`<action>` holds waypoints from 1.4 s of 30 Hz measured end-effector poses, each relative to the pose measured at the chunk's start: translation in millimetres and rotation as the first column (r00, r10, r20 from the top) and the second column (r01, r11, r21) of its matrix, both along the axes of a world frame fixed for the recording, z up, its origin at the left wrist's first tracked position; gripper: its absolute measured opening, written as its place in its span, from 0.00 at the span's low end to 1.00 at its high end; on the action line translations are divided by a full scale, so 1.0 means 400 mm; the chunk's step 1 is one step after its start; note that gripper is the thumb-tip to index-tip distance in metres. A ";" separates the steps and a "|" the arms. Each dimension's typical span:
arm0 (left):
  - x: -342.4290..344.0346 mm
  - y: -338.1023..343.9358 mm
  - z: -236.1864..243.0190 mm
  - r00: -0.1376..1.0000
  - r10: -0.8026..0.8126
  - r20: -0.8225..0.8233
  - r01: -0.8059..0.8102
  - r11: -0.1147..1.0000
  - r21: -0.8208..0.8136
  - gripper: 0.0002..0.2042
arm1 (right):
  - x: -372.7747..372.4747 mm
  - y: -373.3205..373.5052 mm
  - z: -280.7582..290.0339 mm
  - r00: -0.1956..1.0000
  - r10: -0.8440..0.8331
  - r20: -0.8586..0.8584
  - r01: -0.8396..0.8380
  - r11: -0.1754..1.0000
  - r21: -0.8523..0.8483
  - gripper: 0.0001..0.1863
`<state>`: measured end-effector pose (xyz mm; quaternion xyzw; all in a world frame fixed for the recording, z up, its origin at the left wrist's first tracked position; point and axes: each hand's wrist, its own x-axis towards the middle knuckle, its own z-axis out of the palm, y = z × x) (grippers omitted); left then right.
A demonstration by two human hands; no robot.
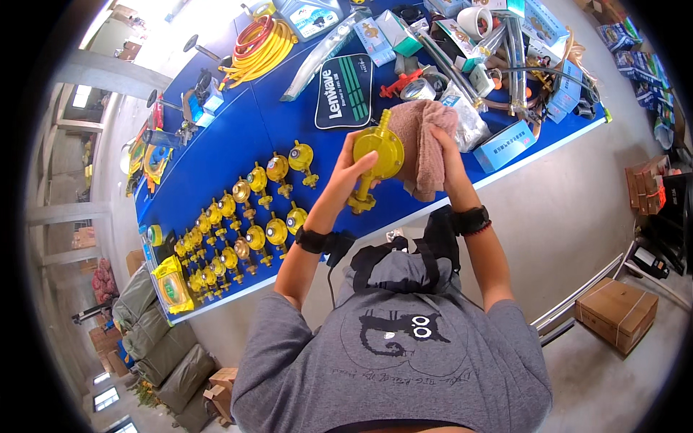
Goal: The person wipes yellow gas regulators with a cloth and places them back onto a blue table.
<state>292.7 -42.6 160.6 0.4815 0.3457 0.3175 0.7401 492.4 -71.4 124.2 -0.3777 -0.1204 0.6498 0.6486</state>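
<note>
My left hand (pixel 354 164) is closed around a yellow gas regulator (pixel 381 155), its round body facing up and its hose nozzle pointing away from me. A pinkish-brown cloth (pixel 422 137) hangs folded from my right hand (pixel 447 155), whose fingers are wrapped into it. The cloth is right beside the regulator; whether the two touch, I cannot tell. Both hands are above the near edge of the blue table (pixel 289 115). To the left, several similar yellow regulators (pixel 276 167) stand in two rows, a few of them more golden.
A black pouch (pixel 343 92) with green stripes lies beyond my hands. Coiled yellow and orange hose (pixel 263 47) sits at the far left. Metal tubes, fittings and boxes crowd the right, with a light-blue box (pixel 505 146) near the edge. A cardboard carton (pixel 617 315) rests on the floor.
</note>
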 end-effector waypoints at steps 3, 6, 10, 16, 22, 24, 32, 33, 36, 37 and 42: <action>-0.015 0.009 0.019 1.000 0.023 0.007 -0.023 1.000 -0.008 0.27 | 0.017 -0.030 0.047 0.996 0.068 -0.063 -0.063 0.995 0.078 0.29; -0.016 0.011 0.029 1.000 -0.005 0.000 0.005 1.000 0.029 0.26 | 0.028 -0.044 0.065 0.993 0.101 -0.061 -0.097 0.993 0.064 0.28; -0.018 0.012 0.035 0.999 -0.023 -0.030 0.027 0.993 0.111 0.24 | 0.011 -0.057 0.088 0.973 0.186 0.138 -0.201 0.974 0.105 0.29; -0.002 -0.006 0.015 0.995 0.049 -0.091 -0.039 0.994 0.103 0.21 | -0.095 -0.008 0.048 0.575 -0.180 0.798 -0.056 0.965 0.258 0.21; 0.011 -0.016 -0.005 0.958 0.283 -0.052 -0.281 0.958 0.049 0.19 | -0.089 0.053 -0.002 0.986 -0.054 0.158 0.061 0.997 -0.040 0.25; 0.011 -0.005 0.007 0.938 0.339 -0.078 -0.339 0.941 0.013 0.19 | -0.077 0.039 -0.014 0.996 0.032 0.085 -0.038 0.997 0.069 0.26; 0.018 0.024 -0.034 0.859 0.510 0.037 -0.510 0.848 0.143 0.19 | -0.161 -0.028 -0.035 0.846 0.078 0.527 -0.209 0.958 0.194 0.25; 0.018 0.021 -0.039 0.859 0.511 0.008 -0.503 0.841 0.199 0.16 | -0.169 -0.025 -0.040 0.782 0.031 0.623 -0.209 0.954 0.214 0.26; 0.018 0.009 -0.051 0.836 0.547 0.030 -0.546 0.827 0.136 0.16 | -0.161 -0.010 -0.037 0.669 -0.006 0.743 -0.239 0.945 0.223 0.33; 0.014 0.009 -0.051 0.829 0.559 -0.034 -0.550 0.825 0.132 0.17 | -0.154 -0.001 -0.030 0.655 -0.009 0.756 -0.256 0.938 0.233 0.34; 0.001 0.005 -0.022 0.878 0.474 -0.069 -0.468 0.880 0.079 0.16 | -0.158 0.010 -0.007 0.699 -0.049 0.714 -0.260 0.912 0.317 0.35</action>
